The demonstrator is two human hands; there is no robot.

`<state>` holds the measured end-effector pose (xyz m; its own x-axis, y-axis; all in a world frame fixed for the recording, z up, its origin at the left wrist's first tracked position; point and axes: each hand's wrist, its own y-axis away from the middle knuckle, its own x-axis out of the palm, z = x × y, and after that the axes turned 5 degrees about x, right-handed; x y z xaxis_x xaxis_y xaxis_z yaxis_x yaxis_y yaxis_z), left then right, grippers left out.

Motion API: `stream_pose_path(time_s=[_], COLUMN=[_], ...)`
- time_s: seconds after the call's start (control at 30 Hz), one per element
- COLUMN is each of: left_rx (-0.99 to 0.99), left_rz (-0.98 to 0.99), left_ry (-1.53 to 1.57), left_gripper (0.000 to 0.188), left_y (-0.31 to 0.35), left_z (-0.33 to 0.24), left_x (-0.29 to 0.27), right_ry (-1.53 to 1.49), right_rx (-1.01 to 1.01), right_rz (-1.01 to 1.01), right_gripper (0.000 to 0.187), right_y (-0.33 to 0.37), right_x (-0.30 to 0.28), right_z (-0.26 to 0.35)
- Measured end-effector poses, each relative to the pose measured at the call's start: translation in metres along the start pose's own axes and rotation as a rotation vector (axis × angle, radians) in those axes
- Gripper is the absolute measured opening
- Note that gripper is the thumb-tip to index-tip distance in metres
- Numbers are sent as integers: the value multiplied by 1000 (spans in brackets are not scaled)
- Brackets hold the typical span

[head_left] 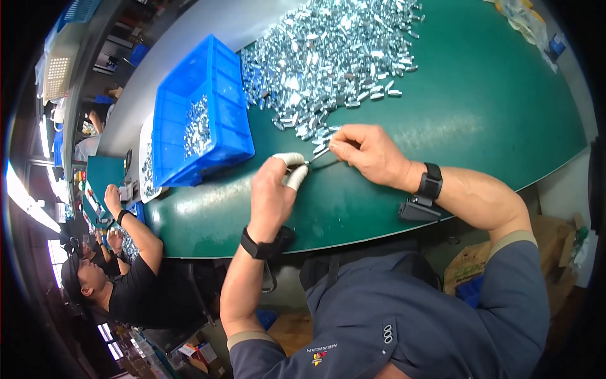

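Observation:
My left hand [271,192] has white finger covers [295,178] on the thumb and a finger. Those covered tips pinch a small shiny metal piece, mostly hidden between them. From the right, my right hand [375,155] closes thumb and fingertips on a thin metal rod [320,154], whose other end meets the piece at my left fingertips. Both hands are above the green tabletop [404,196]. Just beyond them spreads a large heap of small silvery metal parts [334,63], its nearest pieces close to my right fingertips.
Left of the heap, a blue bin [230,95] holds more small metal parts [197,129]. Beside it stands a white tray [147,180] of parts. A co-worker in black [136,278] sits at the left. Plastic bags [524,22] lie at the far right edge.

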<state>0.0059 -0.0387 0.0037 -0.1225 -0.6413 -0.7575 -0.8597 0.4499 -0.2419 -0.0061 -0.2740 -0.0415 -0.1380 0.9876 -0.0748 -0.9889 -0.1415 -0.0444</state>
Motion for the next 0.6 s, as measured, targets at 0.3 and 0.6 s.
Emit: stream_pose_path(time_s=[0.3, 0.6], left_rx=[139, 302], left_rz=[-22, -181], left_ry=[19, -314], left_gripper=[18, 21], left_y=[4, 5], left_z=[-6, 0], left_x=[12, -48], right_ry=[166, -113], right_rx=[-92, 30], right_rz=[158, -32], right_gripper=[32, 38], right_y=[4, 2], right_x=[1, -6], right_z=[8, 16])
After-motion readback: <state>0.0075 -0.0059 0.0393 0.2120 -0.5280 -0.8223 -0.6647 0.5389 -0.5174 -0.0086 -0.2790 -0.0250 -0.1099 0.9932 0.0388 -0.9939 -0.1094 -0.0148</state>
